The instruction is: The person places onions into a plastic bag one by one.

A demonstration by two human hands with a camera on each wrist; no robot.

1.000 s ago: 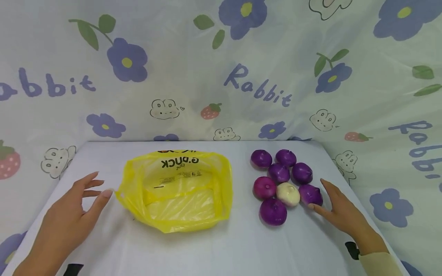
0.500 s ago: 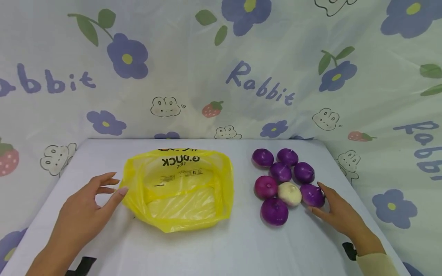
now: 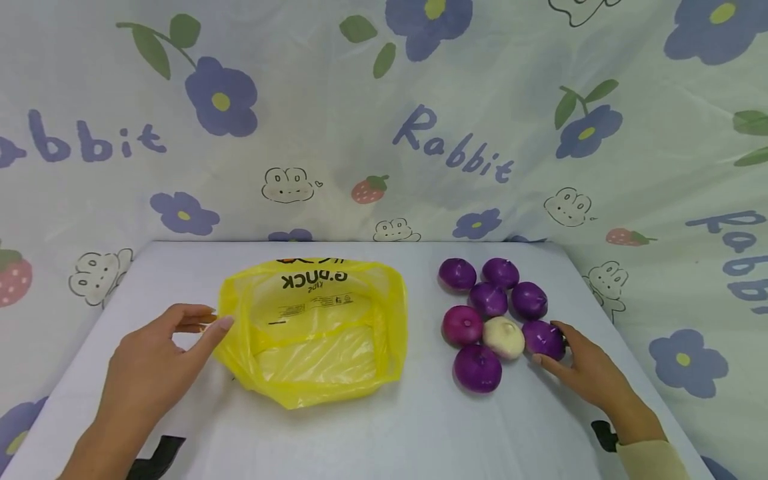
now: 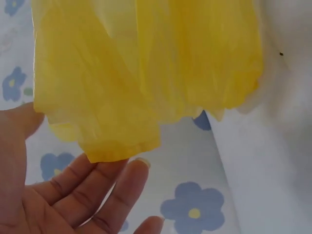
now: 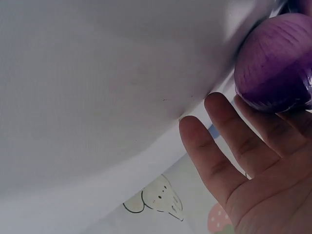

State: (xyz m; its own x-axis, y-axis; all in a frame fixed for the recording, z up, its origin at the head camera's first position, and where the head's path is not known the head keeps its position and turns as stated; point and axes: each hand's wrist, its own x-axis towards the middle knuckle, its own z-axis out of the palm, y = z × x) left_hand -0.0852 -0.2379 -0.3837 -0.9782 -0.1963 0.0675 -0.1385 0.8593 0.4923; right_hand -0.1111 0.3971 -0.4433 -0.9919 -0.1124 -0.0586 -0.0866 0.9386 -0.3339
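A yellow plastic bag (image 3: 315, 357) stands with its mouth open left of centre, dark printing inside it. My left hand (image 3: 153, 357) is at the bag's left edge, thumb and fingers spread on either side of a fold. The left wrist view shows the bag's edge (image 4: 117, 141) hanging between the thumb and the loosely bent fingers. On the right, my right hand (image 3: 594, 373) cups the nearest purple onion (image 3: 543, 340), with the thumb in front and the index finger at its far side. In the right wrist view its fingers (image 5: 234, 131) are nearly straight beside the onion.
Other onions lie grouped left of my right hand: a white one (image 3: 503, 338), a reddish one (image 3: 462, 325), a large purple one (image 3: 477, 369) and several purple ones behind. The table (image 3: 360, 440) has a white cover. A patterned curtain (image 3: 336, 120) surrounds it.
My left hand has moved right, from beside the bag to its left edge. My right hand has come slightly closer around the nearest purple onion. The onions stay in place.
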